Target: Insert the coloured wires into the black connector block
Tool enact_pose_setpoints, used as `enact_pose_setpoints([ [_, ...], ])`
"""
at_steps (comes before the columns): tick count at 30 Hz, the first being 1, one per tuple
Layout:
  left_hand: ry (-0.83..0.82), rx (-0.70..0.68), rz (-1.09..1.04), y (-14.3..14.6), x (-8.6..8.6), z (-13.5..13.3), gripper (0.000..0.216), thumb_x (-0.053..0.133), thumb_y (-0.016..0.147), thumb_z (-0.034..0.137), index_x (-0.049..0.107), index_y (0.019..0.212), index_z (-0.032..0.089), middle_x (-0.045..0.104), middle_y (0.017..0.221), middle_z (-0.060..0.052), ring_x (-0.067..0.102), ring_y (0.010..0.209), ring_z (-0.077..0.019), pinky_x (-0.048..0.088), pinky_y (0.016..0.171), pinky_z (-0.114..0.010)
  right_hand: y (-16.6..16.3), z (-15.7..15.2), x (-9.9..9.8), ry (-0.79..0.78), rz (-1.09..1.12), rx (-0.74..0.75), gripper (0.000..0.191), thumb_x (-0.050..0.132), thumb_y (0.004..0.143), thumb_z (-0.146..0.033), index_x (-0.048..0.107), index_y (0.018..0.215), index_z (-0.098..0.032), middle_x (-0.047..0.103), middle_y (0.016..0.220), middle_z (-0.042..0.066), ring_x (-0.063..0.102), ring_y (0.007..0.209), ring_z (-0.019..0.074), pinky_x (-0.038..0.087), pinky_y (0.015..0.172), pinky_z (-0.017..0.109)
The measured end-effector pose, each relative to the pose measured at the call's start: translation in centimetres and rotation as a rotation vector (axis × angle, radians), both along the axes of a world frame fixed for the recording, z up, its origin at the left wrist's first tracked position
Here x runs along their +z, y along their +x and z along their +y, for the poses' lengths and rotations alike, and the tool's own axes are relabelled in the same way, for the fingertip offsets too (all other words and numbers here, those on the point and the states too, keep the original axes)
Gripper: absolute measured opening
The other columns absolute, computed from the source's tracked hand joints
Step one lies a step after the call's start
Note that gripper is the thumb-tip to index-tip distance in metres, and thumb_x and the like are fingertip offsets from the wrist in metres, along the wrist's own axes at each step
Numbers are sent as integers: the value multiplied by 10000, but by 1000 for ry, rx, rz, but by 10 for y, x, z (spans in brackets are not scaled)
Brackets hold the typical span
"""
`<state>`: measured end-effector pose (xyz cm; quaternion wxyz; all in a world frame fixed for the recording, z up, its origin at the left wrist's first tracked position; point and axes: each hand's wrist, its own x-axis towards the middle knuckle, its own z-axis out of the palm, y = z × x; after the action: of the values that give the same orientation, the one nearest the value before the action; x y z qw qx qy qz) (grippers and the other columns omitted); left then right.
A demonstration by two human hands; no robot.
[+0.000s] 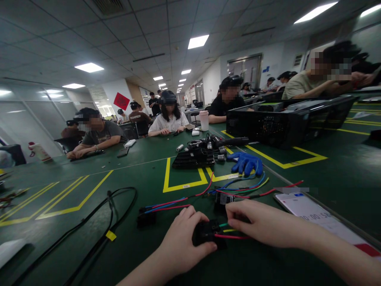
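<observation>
My left hand (pixel 185 237) is closed around a small black connector block (pixel 207 231) low on the green table, thumb on the near side and fingers on the far side. Green, yellow and red wires (pixel 231 237) come out of the block's right side. My right hand (pixel 253 220) pinches the green wire close to the block; its fingertips partly hide the wire. Just beyond my hands lies another black block (pixel 224 198) among red, blue and green wires. Left of it rests a similar block (pixel 146 216) with red and blue wires.
A phone (pixel 315 218) showing a timer lies at right. Farther off are a blue glove (pixel 246 163), a pile of black tools and bits (pixel 198 157), a black computer case (pixel 276 123) and a pink cup (pixel 204 120). A black cable (pixel 111 214) curves at left. Several people sit around.
</observation>
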<state>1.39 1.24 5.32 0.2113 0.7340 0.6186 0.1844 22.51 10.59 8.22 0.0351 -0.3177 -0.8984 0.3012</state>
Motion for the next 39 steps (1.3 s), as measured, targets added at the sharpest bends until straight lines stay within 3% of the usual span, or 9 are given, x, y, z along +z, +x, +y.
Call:
enact_pose_setpoints([
  [10, -28, -10, 124, -3, 17, -1, 354, 739, 695, 369, 581, 982, 233, 520, 1054, -28, 470, 1007, -248, 399, 861, -350, -10, -14, -4, 156, 14, 2, 156, 441, 898, -253, 561, 802, -222, 630, 768, 15, 566, 702, 180, 344, 582, 271],
  [17, 2, -68, 169, -7, 19, 3, 281, 729, 663, 300, 607, 905, 225, 550, 896, 9, 528, 850, -195, 415, 721, -272, -13, -17, -7, 210, -1, -34, 73, 478, 872, -213, 530, 822, -224, 624, 727, 6, 569, 665, 183, 322, 554, 267],
  [21, -45, -88, 156, -12, 18, 4, 309, 737, 690, 320, 602, 960, 254, 550, 887, 30, 546, 775, -167, 389, 610, -235, -12, -16, -5, 169, 18, -26, 80, 481, 876, -233, 540, 822, -230, 621, 748, 1, 561, 686, 181, 331, 563, 262],
  [27, -53, -101, 149, -12, 19, 2, 396, 745, 713, 333, 570, 1065, 281, 556, 960, 28, 557, 798, -165, 408, 675, -247, -12, -14, -3, 133, 12, -39, 83, 500, 864, -234, 552, 800, -224, 620, 745, 1, 553, 689, 177, 334, 566, 261],
  [39, -72, -91, 155, -11, 21, 4, 381, 760, 693, 371, 577, 1008, 263, 554, 939, 28, 559, 798, -171, 402, 626, -232, -12, -12, -6, 157, 16, -22, 130, 504, 867, -235, 526, 740, -220, 604, 726, -4, 541, 672, 171, 312, 547, 252],
])
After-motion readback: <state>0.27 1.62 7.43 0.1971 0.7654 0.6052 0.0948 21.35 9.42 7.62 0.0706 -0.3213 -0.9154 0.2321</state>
